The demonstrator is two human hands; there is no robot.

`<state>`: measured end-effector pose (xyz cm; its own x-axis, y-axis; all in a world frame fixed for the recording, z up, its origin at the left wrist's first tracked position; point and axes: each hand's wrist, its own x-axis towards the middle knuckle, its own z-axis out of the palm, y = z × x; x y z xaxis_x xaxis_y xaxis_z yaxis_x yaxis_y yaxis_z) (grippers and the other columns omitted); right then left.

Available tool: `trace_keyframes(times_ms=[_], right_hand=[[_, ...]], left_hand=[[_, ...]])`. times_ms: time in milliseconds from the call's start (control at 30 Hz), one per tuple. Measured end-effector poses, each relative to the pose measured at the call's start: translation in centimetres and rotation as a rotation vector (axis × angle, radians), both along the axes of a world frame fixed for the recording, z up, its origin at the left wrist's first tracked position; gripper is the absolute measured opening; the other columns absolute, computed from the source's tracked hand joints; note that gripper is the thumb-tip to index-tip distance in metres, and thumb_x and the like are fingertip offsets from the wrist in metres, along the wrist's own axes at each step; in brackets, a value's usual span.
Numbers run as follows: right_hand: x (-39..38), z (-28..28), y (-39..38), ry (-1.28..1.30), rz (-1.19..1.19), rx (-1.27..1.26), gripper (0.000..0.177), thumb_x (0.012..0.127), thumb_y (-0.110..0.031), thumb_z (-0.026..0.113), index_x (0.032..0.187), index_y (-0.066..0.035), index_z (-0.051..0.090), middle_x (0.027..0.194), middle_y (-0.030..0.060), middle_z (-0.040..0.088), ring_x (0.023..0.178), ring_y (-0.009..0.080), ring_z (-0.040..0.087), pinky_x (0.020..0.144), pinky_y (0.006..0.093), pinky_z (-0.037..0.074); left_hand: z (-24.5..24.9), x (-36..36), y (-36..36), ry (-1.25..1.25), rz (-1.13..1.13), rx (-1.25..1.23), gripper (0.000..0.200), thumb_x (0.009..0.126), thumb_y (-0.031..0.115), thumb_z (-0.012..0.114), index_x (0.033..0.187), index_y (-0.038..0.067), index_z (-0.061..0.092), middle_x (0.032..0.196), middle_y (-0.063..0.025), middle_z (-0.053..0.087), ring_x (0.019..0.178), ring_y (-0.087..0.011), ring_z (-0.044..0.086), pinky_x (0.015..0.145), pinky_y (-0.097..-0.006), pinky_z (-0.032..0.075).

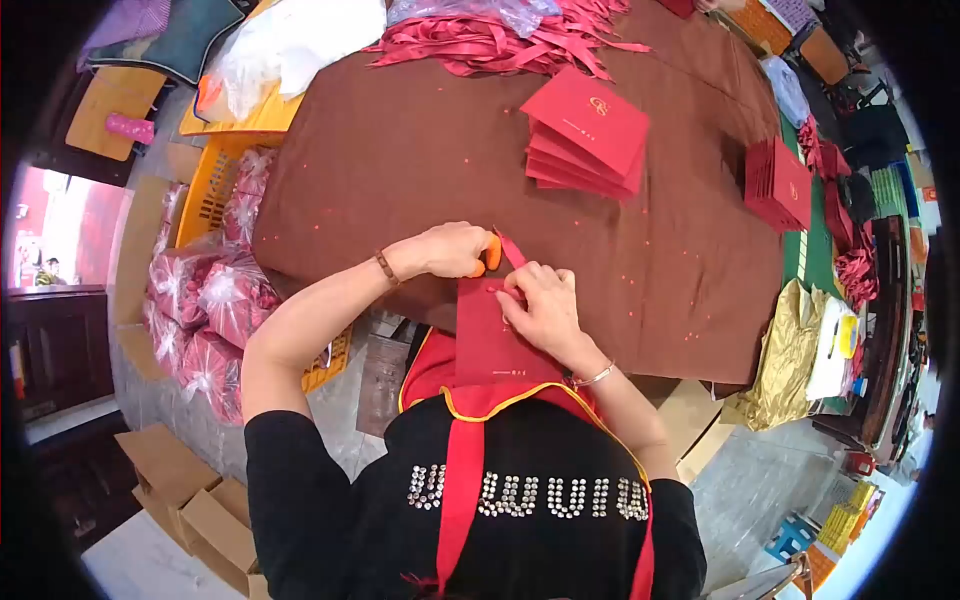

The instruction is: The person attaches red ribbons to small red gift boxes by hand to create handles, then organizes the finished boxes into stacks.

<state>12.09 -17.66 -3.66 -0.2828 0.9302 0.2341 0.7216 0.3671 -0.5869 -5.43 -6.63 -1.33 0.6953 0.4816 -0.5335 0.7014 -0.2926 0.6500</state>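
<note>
A flat red bag or envelope [490, 340] lies at the near table edge and reaches over the apron, with small pale print near its lower end. My left hand [450, 250] is closed just above its top edge. Bright orange coverings or pieces show at that hand's fingertips; what it grips is hidden. My right hand [543, 308] rests over the right side of the red piece, fingers bent and pinching near a narrow red ribbon [510, 248]. The ribbon runs up between both hands.
A fanned stack of red printed pieces [585, 135] lies on the brown cloth [390, 150], another stack [778, 185] at the right. Red ribbons [480, 45] are heaped at the far edge. Left are a yellow crate [205, 190], plastic-wrapped red bundles [235, 295] and cardboard boxes [185, 480].
</note>
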Motion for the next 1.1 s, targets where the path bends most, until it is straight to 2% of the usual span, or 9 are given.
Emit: trace_keyframes(times_ms=[167,333,467,500,600,767,867,933,1100], right_hand=[[0.9,-0.5,0.1,0.019,-0.048,-0.039,0.017,0.076,-0.021,0.068,0.087,-0.012,0.057,0.078,-0.0002,0.058,0.072,0.0187,0.052,0.072,0.0351,0.032],[2.3,-0.1,0.1,0.085,-0.054,-0.042,0.026,0.074,-0.018,0.069,0.095,-0.009,0.058,0.110,0.0075,0.055,0.106,0.0270,0.045,0.089,0.0384,0.032],[5.2,-0.4,0.8,0.290,-0.264,-0.225,0.017,0.086,-0.015,0.057,0.097,-0.001,0.057,0.091,0.0137,0.060,0.081,0.0270,0.059,0.074,0.0351,0.046],[5.4,0.2,0.7,0.313,-0.281,-0.238,0.017,0.088,-0.015,0.054,0.096,0.000,0.059,0.091,0.0145,0.060,0.083,0.0265,0.060,0.075,0.0351,0.046],[6.1,-0.1,0.2,0.221,-0.221,-0.240,0.018,0.089,-0.015,0.053,0.097,0.000,0.060,0.090,0.0153,0.060,0.082,0.0263,0.060,0.073,0.0347,0.047],[5.4,2.3,-0.9,0.274,-0.143,-0.415,0.022,0.086,-0.017,0.059,0.100,-0.001,0.060,0.091,0.0130,0.058,0.082,0.0259,0.059,0.071,0.0320,0.047],[4.9,1.8,-1.6,0.377,-0.122,-0.402,0.025,0.084,-0.015,0.063,0.105,-0.002,0.058,0.090,0.0071,0.056,0.078,0.0164,0.055,0.068,0.0277,0.045],[4.7,1.4,-1.8,0.433,-0.114,-0.421,0.026,0.084,-0.013,0.063,0.107,-0.003,0.056,0.089,0.0041,0.055,0.075,0.0120,0.052,0.066,0.0262,0.044],[3.9,1.5,-1.7,0.639,-0.081,-0.737,0.027,0.089,-0.010,0.058,0.115,-0.006,0.051,0.084,-0.0043,0.047,0.072,0.0027,0.041,0.064,0.0196,0.039]], left_hand=[[1.5,-0.8,0.6,-0.057,-0.074,0.015,0.027,0.076,0.021,0.060,0.099,0.007,0.064,0.076,-0.0131,0.066,0.077,-0.0275,0.064,0.069,-0.0383,0.048],[3.3,-2.0,1.0,-0.026,-0.280,0.204,0.038,0.073,0.018,0.060,0.111,0.009,0.061,0.064,-0.0114,0.059,0.064,-0.0277,0.059,0.057,-0.0406,0.040],[3.6,-2.4,0.5,-0.313,0.034,0.049,0.048,0.073,0.014,0.061,0.120,0.009,0.053,0.056,-0.0073,0.047,0.052,-0.0210,0.048,0.049,-0.0321,0.034],[4.3,-2.0,0.7,-0.239,0.155,0.024,0.045,0.074,0.012,0.066,0.118,0.011,0.056,0.065,-0.0036,0.046,0.063,-0.0180,0.047,0.059,-0.0305,0.037],[1.9,-1.6,0.7,-0.200,0.047,1.077,0.038,0.074,0.013,0.066,0.112,0.014,0.060,0.094,-0.0043,0.058,0.090,-0.0243,0.052,0.078,-0.0372,0.037],[1.7,0.5,-1.2,-0.351,0.096,0.609,0.023,0.080,0.008,0.060,0.103,0.010,0.064,0.095,-0.0097,0.059,0.085,-0.0280,0.057,0.075,-0.0369,0.044],[0.6,1.3,-0.8,-0.334,0.169,0.517,0.018,0.084,0.018,0.058,0.096,0.007,0.066,0.088,-0.0138,0.063,0.081,-0.0313,0.060,0.070,-0.0394,0.047],[2.1,2.8,-0.2,0.079,0.116,0.313,0.033,0.085,0.037,0.057,0.089,0.006,0.069,0.082,-0.0166,0.065,0.080,-0.0326,0.062,0.069,-0.0399,0.048],[1.2,4.7,0.8,-0.021,0.068,0.234,0.048,0.079,0.051,0.058,0.089,0.006,0.070,0.081,-0.0179,0.066,0.080,-0.0333,0.063,0.072,-0.0396,0.048]])
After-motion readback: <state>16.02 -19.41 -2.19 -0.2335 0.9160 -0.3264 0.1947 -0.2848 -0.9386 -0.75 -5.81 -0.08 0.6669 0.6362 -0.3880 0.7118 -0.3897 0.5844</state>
